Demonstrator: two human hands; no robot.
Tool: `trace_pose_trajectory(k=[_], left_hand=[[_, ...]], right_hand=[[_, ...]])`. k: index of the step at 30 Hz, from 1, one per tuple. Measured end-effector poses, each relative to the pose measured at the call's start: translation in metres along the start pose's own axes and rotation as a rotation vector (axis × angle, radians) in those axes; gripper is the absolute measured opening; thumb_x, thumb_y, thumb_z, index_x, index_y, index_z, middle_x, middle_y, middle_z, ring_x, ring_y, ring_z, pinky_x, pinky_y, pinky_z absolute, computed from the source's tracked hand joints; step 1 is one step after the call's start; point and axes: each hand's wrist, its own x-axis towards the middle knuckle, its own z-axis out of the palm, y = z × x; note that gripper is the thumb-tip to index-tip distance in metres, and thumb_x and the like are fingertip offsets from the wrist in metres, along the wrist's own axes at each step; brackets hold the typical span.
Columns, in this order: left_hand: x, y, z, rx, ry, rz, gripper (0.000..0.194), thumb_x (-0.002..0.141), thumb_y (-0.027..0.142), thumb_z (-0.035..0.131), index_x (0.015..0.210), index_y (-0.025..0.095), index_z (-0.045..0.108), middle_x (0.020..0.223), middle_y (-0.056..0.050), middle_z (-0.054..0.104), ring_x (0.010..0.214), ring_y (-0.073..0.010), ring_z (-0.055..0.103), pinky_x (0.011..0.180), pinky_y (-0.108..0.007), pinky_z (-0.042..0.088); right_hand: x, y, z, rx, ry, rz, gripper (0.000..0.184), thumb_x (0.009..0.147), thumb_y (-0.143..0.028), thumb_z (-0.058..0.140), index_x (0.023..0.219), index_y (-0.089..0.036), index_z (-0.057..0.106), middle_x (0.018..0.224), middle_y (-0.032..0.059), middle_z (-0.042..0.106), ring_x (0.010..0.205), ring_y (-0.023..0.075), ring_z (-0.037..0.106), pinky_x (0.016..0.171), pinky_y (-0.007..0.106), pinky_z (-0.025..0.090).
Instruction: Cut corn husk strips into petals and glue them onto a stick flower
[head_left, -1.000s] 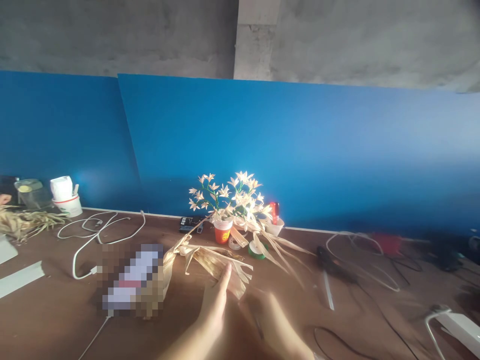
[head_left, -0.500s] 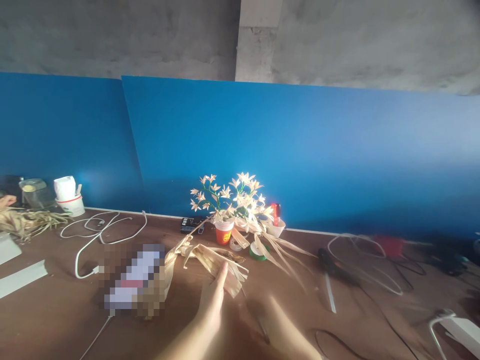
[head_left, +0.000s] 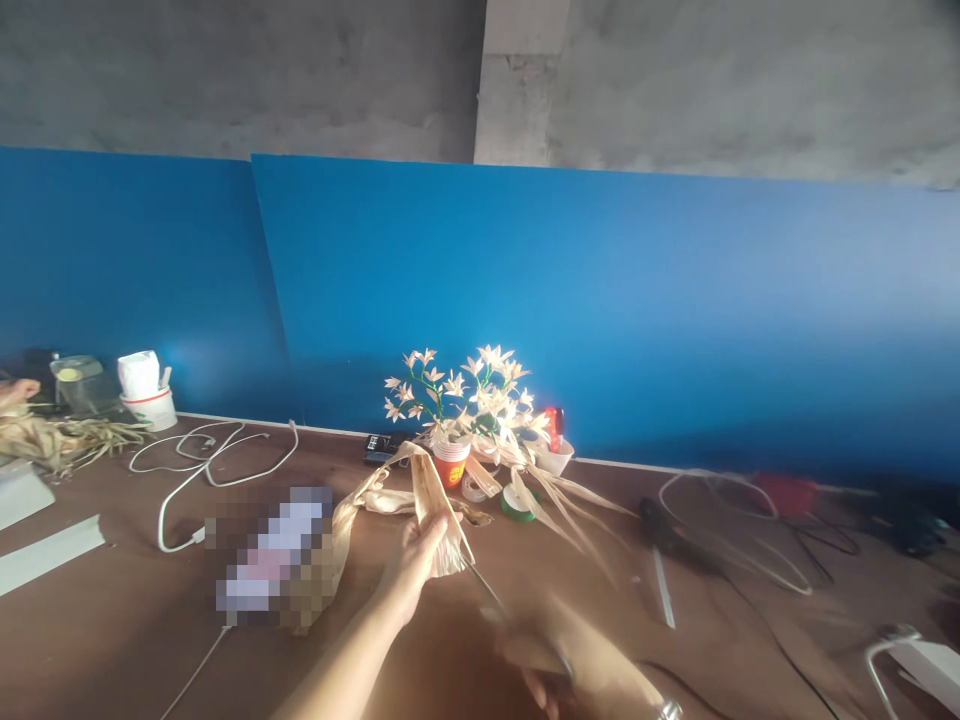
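Note:
My left hand (head_left: pixel 421 555) is closed on a pale dried husk strip (head_left: pixel 431 490), which looks like corn husk. The strip rises from the fingers and folds over toward the left. In my right hand (head_left: pixel 547 645), blurred by motion, is a long thin metal tool (head_left: pixel 486 588). The tool's tip lies close to the husk's lower edge; whether they touch I cannot tell. Beyond both hands, pale star-shaped flowers (head_left: pixel 491 395) on green stems stand in stacked red paper cups (head_left: pixel 450 466).
Green tape (head_left: pixel 517 503) and loose husk strips (head_left: pixel 574 495) lie by the cups. At left are a pixelated phone-like object (head_left: pixel 270 550), a white cable (head_left: pixel 169 510) and another person's hand (head_left: pixel 19 390) over dried husks (head_left: pixel 67 440). A blue partition (head_left: pixel 600 300) runs behind.
My left hand has pulled the husk strip up, so it now stands more upright and folded. My right hand has turned inward, bringing the tool's tip to the husk's edge.

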Motion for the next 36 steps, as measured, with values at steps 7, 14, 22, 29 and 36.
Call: trace_pose_trajectory(k=[7, 14, 22, 29, 36], left_hand=[[-0.003, 0.003, -0.002, -0.004, -0.079, 0.009, 0.041, 0.055, 0.047, 0.081, 0.076, 0.012, 0.077, 0.072, -0.008, 0.073, 0.061, -0.0156, 0.062, 0.061, -0.025, 0.046], [-0.006, -0.005, -0.005, 0.035, -0.149, -0.095, 0.041, 0.061, 0.048, 0.078, 0.081, 0.013, 0.077, 0.063, -0.004, 0.067, 0.055, -0.0125, 0.057, 0.054, -0.023, 0.043], [-0.007, -0.002, -0.005, 0.047, -0.196, -0.167, 0.047, 0.06, 0.054, 0.077, 0.085, 0.014, 0.075, 0.069, -0.003, 0.065, 0.058, -0.0139, 0.056, 0.056, -0.027, 0.047], [-0.005, -0.004, -0.008, 0.068, -0.199, -0.21, 0.051, 0.061, 0.057, 0.075, 0.089, 0.015, 0.075, 0.082, -0.005, 0.068, 0.065, -0.0142, 0.058, 0.06, -0.025, 0.048], [-0.006, -0.002, -0.005, 0.102, -0.171, -0.217, 0.05, 0.061, 0.058, 0.074, 0.088, 0.016, 0.074, 0.077, -0.004, 0.067, 0.061, -0.0132, 0.057, 0.055, -0.023, 0.045]], right_hand=[[-0.005, -0.003, 0.004, -0.02, 0.095, 0.011, 0.031, 0.07, -0.04, 0.065, 0.083, -0.012, 0.067, 0.045, -0.0055, 0.055, 0.036, 0.0056, 0.046, 0.035, 0.018, 0.019], [-0.003, -0.01, 0.009, -0.042, 0.107, 0.052, 0.025, 0.069, -0.038, 0.067, 0.074, -0.014, 0.065, 0.041, -0.0062, 0.053, 0.034, 0.0064, 0.043, 0.037, 0.019, 0.019], [-0.001, -0.005, 0.011, -0.072, 0.182, 0.057, 0.023, 0.074, -0.035, 0.064, 0.061, -0.016, 0.062, 0.037, -0.0056, 0.049, 0.032, 0.006, 0.04, 0.036, 0.02, 0.018], [0.002, -0.009, 0.011, -0.135, 0.128, 0.075, 0.02, 0.072, -0.035, 0.061, 0.064, -0.016, 0.061, 0.038, -0.0069, 0.049, 0.031, 0.0057, 0.039, 0.034, 0.019, 0.019], [0.0, -0.014, 0.013, -0.198, 0.142, 0.029, 0.022, 0.071, -0.039, 0.062, 0.068, -0.018, 0.063, 0.042, -0.0049, 0.051, 0.035, 0.0093, 0.041, 0.04, 0.023, 0.028]])
